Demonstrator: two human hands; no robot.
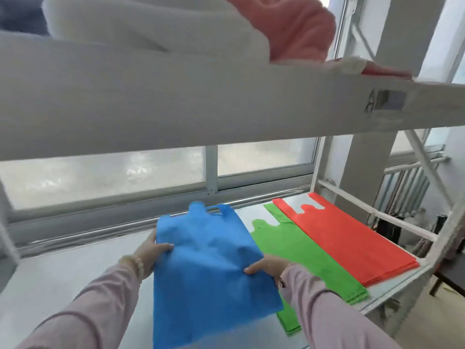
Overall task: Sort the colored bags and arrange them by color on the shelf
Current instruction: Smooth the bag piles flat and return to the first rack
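Observation:
A blue bag (208,263) lies spread over the white shelf (75,273), handles pointing toward the window. My left hand (153,250) grips its left edge, thumb on top. My right hand (269,267) grips its right edge. Right of it lies a flat stack of green bags (299,250), partly under the blue bag's corner. Further right, a stack of red-orange bags (349,238) reaches the shelf's right end.
The upper shelf beam (201,104) crosses the view overhead, carrying white and pink bundles (299,26). A window (113,177) runs behind the shelf. Diagonal braces and an upright post (427,172) close the right end. The shelf surface left of the blue bag is bare.

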